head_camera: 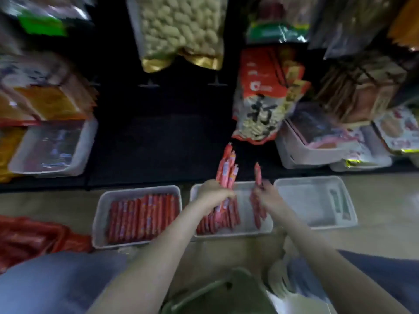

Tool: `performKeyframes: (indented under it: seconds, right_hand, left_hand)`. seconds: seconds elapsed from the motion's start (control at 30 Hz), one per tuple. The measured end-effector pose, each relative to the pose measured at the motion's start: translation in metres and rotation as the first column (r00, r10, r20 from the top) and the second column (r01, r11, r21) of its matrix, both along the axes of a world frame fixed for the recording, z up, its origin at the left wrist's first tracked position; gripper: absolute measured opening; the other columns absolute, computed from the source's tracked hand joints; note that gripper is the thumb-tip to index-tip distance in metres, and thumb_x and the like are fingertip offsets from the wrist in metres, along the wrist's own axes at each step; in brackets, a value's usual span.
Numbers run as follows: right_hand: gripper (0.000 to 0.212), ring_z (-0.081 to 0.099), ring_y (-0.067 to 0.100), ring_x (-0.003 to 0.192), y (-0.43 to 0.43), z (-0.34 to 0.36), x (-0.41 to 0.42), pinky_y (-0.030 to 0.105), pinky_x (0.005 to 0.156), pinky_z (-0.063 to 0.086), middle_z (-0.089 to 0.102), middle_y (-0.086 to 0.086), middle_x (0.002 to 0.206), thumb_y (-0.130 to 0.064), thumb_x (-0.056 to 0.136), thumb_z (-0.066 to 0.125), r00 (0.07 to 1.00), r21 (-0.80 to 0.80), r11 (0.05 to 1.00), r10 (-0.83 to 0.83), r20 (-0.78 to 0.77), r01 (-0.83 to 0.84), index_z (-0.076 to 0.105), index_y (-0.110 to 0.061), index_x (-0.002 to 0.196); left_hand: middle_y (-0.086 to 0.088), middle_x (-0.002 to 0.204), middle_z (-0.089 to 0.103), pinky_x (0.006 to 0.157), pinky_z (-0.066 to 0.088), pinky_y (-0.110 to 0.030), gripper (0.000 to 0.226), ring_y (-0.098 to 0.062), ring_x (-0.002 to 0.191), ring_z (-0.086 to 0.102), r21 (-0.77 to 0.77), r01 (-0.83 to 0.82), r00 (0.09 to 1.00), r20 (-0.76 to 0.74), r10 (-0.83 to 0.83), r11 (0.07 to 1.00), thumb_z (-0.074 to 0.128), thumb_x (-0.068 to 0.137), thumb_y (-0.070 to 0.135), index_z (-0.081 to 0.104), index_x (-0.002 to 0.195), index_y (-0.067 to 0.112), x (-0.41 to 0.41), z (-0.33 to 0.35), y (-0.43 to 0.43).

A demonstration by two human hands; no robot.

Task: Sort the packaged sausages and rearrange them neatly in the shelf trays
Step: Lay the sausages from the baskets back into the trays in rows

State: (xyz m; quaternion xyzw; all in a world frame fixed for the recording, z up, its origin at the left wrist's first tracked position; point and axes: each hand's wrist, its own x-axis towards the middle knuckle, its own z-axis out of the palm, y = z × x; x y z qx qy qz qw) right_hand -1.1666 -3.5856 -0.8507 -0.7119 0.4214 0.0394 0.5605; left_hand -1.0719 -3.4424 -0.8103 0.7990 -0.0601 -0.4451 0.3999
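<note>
The left hand (213,193) grips a bundle of red sausage sticks (227,168), their ends pointing up and away from the person. The right hand (268,196) pinches what looks like a single stick (258,174). Both hover over the middle tray (246,201). The row (224,219) there lies lengthwise, packed to its left side. The bare strip sits under the right hand, which I judge the nearer.

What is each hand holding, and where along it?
The left hand grips a sausage bundle around its middle; the right hand holds a sausage, perhaps two, also near mid-length.
</note>
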Motion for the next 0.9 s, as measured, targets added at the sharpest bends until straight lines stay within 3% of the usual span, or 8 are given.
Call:
performKeyframes:
  seconds: [0.1, 0.23, 0.33, 0.4, 0.47, 0.6, 0.8, 0.9]
  right_hand:
    - [0.022, 0.047, 0.016, 0.047, -0.029, -0.072, -0.039, 0.020, 0.034, 0.034, 0.050, 0.011, 0.069, 0.007, 0.084, 0.046, 0.974, 0.034, 0.998, 0.054, -0.218, -0.047, 0.043, -0.014, 0.088]
    - [0.042, 0.041, 0.006, 0.074, -0.036, -0.145, -0.046, 0.004, 0.061, 0.040, 0.047, 0.000, 0.088, 0.022, 0.086, 0.043, 0.978, 0.027, 0.998, 0.067, -0.197, -0.063, 0.039, -0.020, 0.090]
    - [0.066, 0.041, 0.018, 0.114, -0.038, -0.191, -0.034, 0.020, 0.094, 0.033, 0.040, 0.010, 0.136, 0.010, 0.090, 0.046, 0.950, -0.065, 0.984, 0.144, -0.278, -0.168, 0.031, -0.039, 0.131]
    - [0.081, 0.016, 0.022, 0.144, -0.041, -0.219, -0.023, 0.025, 0.111, 0.015, 0.007, 0.005, 0.159, 0.006, 0.090, 0.049, 0.927, -0.119, 0.947, 0.257, -0.272, -0.297, 0.008, -0.026, 0.152]
    - [0.085, -0.004, 0.024, 0.148, -0.041, -0.241, -0.016, 0.030, 0.116, 0.003, -0.011, 0.002, 0.159, -0.003, 0.091, 0.054, 0.890, -0.084, 0.914, 0.360, -0.280, -0.396, -0.001, -0.018, 0.153]
    - [0.087, 0.007, 0.032, 0.147, -0.042, -0.271, -0.012, 0.031, 0.118, 0.007, -0.003, 0.017, 0.159, -0.018, 0.091, 0.058, 0.647, 0.100, 0.706, 0.689, -0.327, -0.701, -0.004, -0.001, 0.150]
    - [0.072, 0.035, 0.028, 0.138, -0.035, -0.272, -0.011, 0.035, 0.116, 0.022, 0.038, 0.011, 0.150, -0.029, 0.089, 0.057, 0.867, 0.035, 0.889, 0.452, -0.210, -0.456, 0.025, -0.011, 0.151]
    - [0.049, 0.055, 0.014, 0.120, -0.015, -0.237, -0.002, 0.029, 0.103, 0.043, 0.059, 0.000, 0.129, -0.028, 0.091, 0.064, 0.997, 0.473, 0.878, 0.081, -0.001, -0.071, 0.047, -0.016, 0.135]
  left_hand:
    - [0.002, 0.040, 0.052, 0.037, 0.035, -0.014, 0.019, -0.008, 0.032, 0.046, 0.129, -0.066, 0.985, -0.151, 0.086, 0.989, 0.066, 0.075, 0.004, 0.059, 0.059, 0.012, -0.023, -0.066, -0.006]
    - [-0.007, 0.055, 0.061, 0.050, 0.044, -0.022, 0.012, -0.017, 0.047, 0.056, 0.284, -0.195, 0.945, -0.200, 0.257, 0.939, 0.073, 0.069, 0.006, 0.065, 0.062, 0.012, -0.028, -0.140, -0.007]
    - [-0.008, 0.067, 0.066, 0.068, 0.057, -0.040, 0.009, -0.025, 0.066, 0.064, 0.371, -0.234, 0.928, -0.189, 0.320, 0.899, 0.075, 0.064, 0.009, 0.067, 0.067, 0.014, -0.016, -0.178, -0.014]
    - [-0.007, 0.067, 0.065, 0.071, 0.057, -0.038, 0.009, -0.025, 0.066, 0.063, 0.380, -0.207, 0.926, -0.222, 0.306, 0.902, 0.073, 0.069, 0.009, 0.065, 0.070, 0.013, -0.007, -0.189, -0.024]
    - [-0.004, 0.062, 0.063, 0.067, 0.053, -0.033, 0.008, -0.021, 0.061, 0.061, 0.372, -0.177, 0.921, -0.264, 0.286, 0.911, 0.072, 0.071, 0.010, 0.065, 0.069, 0.013, 0.001, -0.196, -0.031]
    - [-0.005, 0.061, 0.062, 0.067, 0.051, -0.030, 0.007, -0.021, 0.060, 0.061, 0.348, -0.122, 0.917, -0.318, 0.240, 0.929, 0.071, 0.072, 0.008, 0.066, 0.071, 0.012, 0.009, -0.217, -0.031]
    - [-0.006, 0.068, 0.070, 0.068, 0.059, -0.036, 0.013, -0.023, 0.068, 0.069, 0.340, -0.049, 0.955, -0.258, 0.143, 0.939, 0.075, 0.067, 0.017, 0.069, 0.079, 0.014, -0.003, -0.233, -0.022]
    - [0.000, 0.052, 0.061, 0.037, 0.038, -0.019, 0.009, -0.013, 0.038, 0.054, 0.215, -0.043, 0.949, -0.296, 0.107, 0.976, 0.073, 0.074, 0.014, 0.069, 0.082, 0.017, -0.018, -0.231, -0.034]
